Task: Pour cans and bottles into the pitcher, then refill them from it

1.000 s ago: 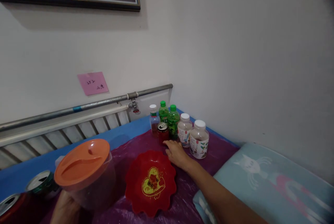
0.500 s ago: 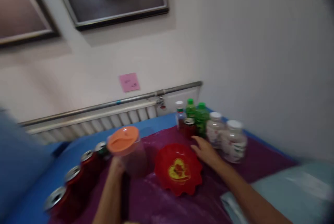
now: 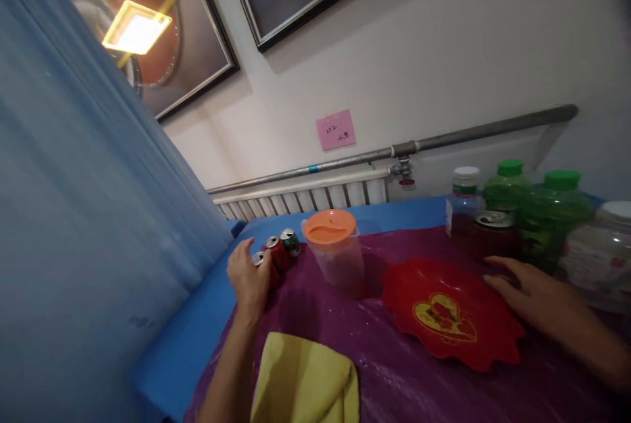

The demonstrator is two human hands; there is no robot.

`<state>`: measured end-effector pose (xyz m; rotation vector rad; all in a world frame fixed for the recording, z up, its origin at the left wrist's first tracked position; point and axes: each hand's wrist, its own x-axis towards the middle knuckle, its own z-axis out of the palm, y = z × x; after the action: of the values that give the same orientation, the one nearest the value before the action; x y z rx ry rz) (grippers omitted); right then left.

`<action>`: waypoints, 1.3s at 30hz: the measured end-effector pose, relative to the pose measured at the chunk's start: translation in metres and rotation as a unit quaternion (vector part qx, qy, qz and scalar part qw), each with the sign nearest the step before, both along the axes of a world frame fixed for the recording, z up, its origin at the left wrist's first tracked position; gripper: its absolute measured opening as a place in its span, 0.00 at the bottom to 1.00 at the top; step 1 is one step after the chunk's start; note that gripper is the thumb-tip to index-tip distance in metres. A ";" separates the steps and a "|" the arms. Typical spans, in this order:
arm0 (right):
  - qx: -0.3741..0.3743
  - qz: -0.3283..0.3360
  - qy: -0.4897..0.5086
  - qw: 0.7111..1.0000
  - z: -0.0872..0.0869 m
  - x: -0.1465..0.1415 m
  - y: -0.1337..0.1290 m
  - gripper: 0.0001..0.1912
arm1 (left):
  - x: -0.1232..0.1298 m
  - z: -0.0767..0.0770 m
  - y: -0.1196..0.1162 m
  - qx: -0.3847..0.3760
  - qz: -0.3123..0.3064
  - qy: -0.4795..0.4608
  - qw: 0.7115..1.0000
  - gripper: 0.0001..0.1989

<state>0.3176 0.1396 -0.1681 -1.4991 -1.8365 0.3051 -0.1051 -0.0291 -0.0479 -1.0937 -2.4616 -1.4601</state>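
My left hand (image 3: pixel 250 282) is at a red drink can (image 3: pixel 259 257), with thumb and fingers curved apart on either side of it. The hand hides much of this can, and I cannot tell whether it touches. Behind stand another red can (image 3: pixel 277 253) and a green can (image 3: pixel 290 242). My right hand (image 3: pixel 535 291) reaches in from the right, fingers loosely stretched. Its fingertips are close to a dark red can (image 3: pixel 495 236) and the rim of a scalloped red plate (image 3: pixel 451 311). Between the hands stands a clear pitcher (image 3: pixel 340 268) with an orange lid (image 3: pixel 330 227).
A folded yellow cloth (image 3: pixel 305 380) lies in front on the purple covering (image 3: pixel 379 357). Green-capped bottles (image 3: pixel 555 213), a white-capped bottle (image 3: pixel 463 203) and a white-lidded jar (image 3: pixel 601 255) stand at the right. A blue curtain (image 3: pixel 98 213) hangs at left; a radiator (image 3: pixel 315 198) runs behind.
My left hand has left the pitcher and moved left to the cans. The view has swung left and tilted; my right hand stays beside the dark red can and plate.
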 end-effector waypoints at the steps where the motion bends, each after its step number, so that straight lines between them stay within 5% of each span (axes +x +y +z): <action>1: -0.040 0.013 0.003 0.999 0.004 -0.002 -0.002 0.16 | -0.010 -0.002 -0.011 -0.015 0.032 0.012 0.999 0.30; 4: -0.119 0.021 0.002 0.993 0.020 -0.009 -0.009 0.20 | -0.034 -0.019 -0.032 -0.076 0.072 0.002 0.994 0.33; 7: -0.119 0.004 -0.009 0.993 0.033 -0.014 -0.016 0.21 | -0.045 -0.035 -0.042 -0.111 0.057 -0.024 0.992 0.22; 12: -0.070 0.009 0.069 0.995 0.057 -0.025 -0.036 0.23 | -0.021 -0.025 -0.067 -0.072 0.012 -0.037 0.997 0.29; 15: -0.094 0.131 0.158 0.974 0.074 -0.041 -0.063 0.25 | 0.022 -0.007 -0.075 -0.037 -0.157 -0.061 0.985 0.34; 19: -0.197 0.361 0.216 0.886 0.092 -0.062 -0.106 0.38 | 0.104 0.010 -0.063 -0.022 -0.411 -0.091 0.907 0.32; 22: -0.272 0.435 0.251 0.821 0.099 -0.066 -0.125 0.50 | 0.154 0.019 -0.047 -0.018 -0.515 -0.103 0.851 0.33; 24: -0.285 0.438 0.272 0.808 0.101 -0.065 -0.127 0.51 | 0.169 0.024 -0.039 -0.010 -0.541 -0.117 0.833 0.34; 27: -0.263 0.392 0.322 0.821 0.101 -0.061 -0.119 0.48 | 0.158 0.027 -0.029 0.073 -0.462 -0.174 0.866 0.35; 30: -0.242 0.332 0.393 0.822 0.097 -0.057 -0.106 0.44 | 0.118 0.022 -0.010 0.229 -0.211 -0.287 0.906 0.24; 32: -0.226 0.303 0.424 0.823 0.092 -0.055 -0.099 0.41 | 0.090 0.010 0.010 0.239 -0.101 -0.392 0.883 0.18; 35: -0.209 0.276 0.437 0.830 0.084 -0.054 -0.091 0.36 | 0.065 -0.017 0.042 0.146 -0.062 -0.502 0.850 0.12; 39: -0.207 0.270 0.443 0.830 0.079 -0.055 -0.087 0.35 | 0.063 -0.048 0.074 0.060 -0.085 -0.605 0.790 0.17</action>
<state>0.2629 0.0522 -0.0893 -0.7720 -1.3814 1.4816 -0.0420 0.0447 -0.0960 -0.2781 -2.8061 -3.0149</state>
